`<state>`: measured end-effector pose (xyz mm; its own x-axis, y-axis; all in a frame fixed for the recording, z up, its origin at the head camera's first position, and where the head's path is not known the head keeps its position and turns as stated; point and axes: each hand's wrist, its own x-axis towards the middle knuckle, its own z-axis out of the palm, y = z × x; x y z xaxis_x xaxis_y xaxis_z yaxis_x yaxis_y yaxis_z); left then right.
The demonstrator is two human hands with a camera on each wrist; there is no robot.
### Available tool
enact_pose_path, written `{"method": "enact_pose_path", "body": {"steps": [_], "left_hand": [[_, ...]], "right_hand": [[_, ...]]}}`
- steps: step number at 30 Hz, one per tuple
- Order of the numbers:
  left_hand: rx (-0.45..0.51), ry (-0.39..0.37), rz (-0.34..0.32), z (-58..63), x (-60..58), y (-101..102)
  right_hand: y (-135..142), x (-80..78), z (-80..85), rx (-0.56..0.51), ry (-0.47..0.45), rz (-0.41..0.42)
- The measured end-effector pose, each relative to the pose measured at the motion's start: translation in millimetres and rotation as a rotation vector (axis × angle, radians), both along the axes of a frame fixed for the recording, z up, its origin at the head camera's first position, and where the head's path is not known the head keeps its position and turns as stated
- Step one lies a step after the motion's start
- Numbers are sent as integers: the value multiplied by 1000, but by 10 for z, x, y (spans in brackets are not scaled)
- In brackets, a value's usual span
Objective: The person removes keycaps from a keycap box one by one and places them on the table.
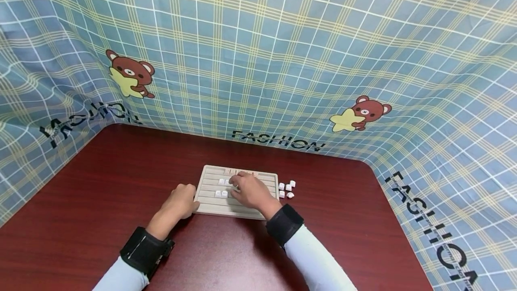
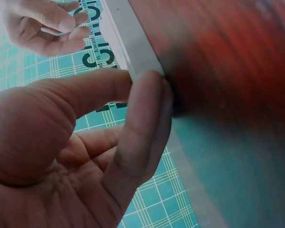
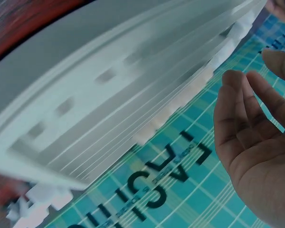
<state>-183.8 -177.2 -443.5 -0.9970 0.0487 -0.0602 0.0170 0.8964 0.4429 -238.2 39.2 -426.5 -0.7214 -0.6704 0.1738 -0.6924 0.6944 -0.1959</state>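
A pale ridged board [image 1: 242,210] lies on the table, its grooves running left to right. My left hand [image 1: 180,202] pinches the board's left edge; fingers [image 2: 145,109] press against the rim in the left wrist view. Over the board's middle hovers my right hand [image 1: 254,192], thumb apart from relaxed fingers [image 3: 230,104] with nothing visible between them. Near its fingertips, small white cubes [image 1: 221,194] stand in a front groove and more white cubes [image 1: 221,182] stand in a groove behind. Pale pieces with reddish marks [image 1: 232,171] line the back groove, partly hidden by the right hand.
Several loose white cubes [image 1: 282,186] lie just right of the board. The dark red table [image 1: 121,183] extends around it. A blue-and-yellow checked curtain [image 1: 242,57] with bears and lettering encloses the back and sides.
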Motion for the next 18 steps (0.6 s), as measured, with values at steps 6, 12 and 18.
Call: {"method": "enact_pose_path", "body": {"steps": [6,12,18], "left_hand": [[4,-9,2,8,6,7],[-1,-13,-4,0,7,3],[1,-2,-3,9,14,2]], "right_hand": [[-137,26,-33,41,-11,29],[-208,50,-75,80,-12,12],[-250,55,-120,128,-13,-18]]}}
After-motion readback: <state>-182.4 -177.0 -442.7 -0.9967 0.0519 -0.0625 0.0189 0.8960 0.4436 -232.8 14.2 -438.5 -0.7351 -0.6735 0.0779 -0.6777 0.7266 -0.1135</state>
